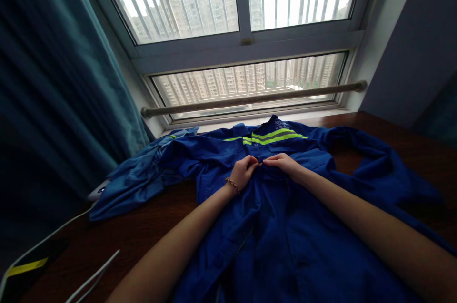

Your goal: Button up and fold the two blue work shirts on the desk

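Left hand: fingers drawn in, thumb against them, pinching the front of the blue garment; a bead bracelet circles my wrist.
Right hand: fingertips closed on the same front edge, just beside my left; whatever sits between the tips is too small to make out.
Blue garment: spread on the desk under my forearms, its lower end cut off by the bottom of my view, its sleeve at the right fading into shadow.
Chest: yellow-green stripes broken by folds; the lettering above is unreadable.
Button: small, just above my fingers.
Lighter blue cloth: crumpled at the left, partly covering a pale object I can't identify.
White cable: runs out of view at the bottom.
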Tool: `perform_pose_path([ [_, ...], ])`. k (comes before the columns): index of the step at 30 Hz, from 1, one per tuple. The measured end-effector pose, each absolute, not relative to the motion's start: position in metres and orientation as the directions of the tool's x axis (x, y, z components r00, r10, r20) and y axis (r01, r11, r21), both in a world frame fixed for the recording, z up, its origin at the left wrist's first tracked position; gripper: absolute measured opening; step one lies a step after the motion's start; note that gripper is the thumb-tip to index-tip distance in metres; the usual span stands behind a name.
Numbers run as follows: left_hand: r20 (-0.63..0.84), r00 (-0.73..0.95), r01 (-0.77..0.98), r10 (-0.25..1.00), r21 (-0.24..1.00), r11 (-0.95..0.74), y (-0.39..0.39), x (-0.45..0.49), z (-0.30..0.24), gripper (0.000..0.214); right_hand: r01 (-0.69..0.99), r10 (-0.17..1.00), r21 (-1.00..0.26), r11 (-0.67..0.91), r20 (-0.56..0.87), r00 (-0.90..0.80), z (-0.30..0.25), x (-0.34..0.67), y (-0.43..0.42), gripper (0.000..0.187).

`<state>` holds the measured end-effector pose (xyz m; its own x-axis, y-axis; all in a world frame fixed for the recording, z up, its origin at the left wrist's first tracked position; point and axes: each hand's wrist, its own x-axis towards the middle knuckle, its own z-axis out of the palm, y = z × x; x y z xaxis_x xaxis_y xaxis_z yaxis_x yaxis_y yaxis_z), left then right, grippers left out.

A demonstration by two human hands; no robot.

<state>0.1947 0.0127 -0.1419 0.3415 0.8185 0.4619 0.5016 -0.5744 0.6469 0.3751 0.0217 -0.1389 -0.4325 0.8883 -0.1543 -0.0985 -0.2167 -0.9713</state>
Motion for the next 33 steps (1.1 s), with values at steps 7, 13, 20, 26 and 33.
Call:
perform_pose_path([
  [7, 0.555, 0.246, 0.576, 0.794, 0.575, -0.581, 0.012, 0.195, -0.136, 0.008, -0.183, 0.874, -0.935, -0.303, -0.196, -0.444, -0.136, 0.374, 0.023, 0.017],
  [13, 0.388, 0.140, 0.428, 0.911, 0.806, -0.409, 0.011, 0.201, -0.137, 0.017, -0.264, 0.845, -0.899, -0.350, -0.181, -0.503, -0.121, 0.376, 0.021, 0.017],
  [20, 0.378, 0.045, 0.358, 0.925, 0.858, -0.368, 0.007, 0.209, -0.136, 0.013, -0.231, 0.806, -0.913, -0.335, -0.151, -0.573, -0.126, 0.379, 0.026, 0.024],
  [26, 0.370, 0.043, 0.458, 0.928, 0.818, -0.348, 0.004, 0.211, -0.140, 0.011, -0.151, 0.894, -0.961, -0.230, -0.147, -0.423, -0.145, 0.367, 0.027, 0.026],
  [33, 0.234, 0.080, 0.250, 0.969, 0.936, -0.247, 0.008, 0.210, -0.148, 0.018, -0.173, 0.939, -0.977, -0.126, -0.061, -0.339, -0.142, 0.367, 0.022, 0.037],
])
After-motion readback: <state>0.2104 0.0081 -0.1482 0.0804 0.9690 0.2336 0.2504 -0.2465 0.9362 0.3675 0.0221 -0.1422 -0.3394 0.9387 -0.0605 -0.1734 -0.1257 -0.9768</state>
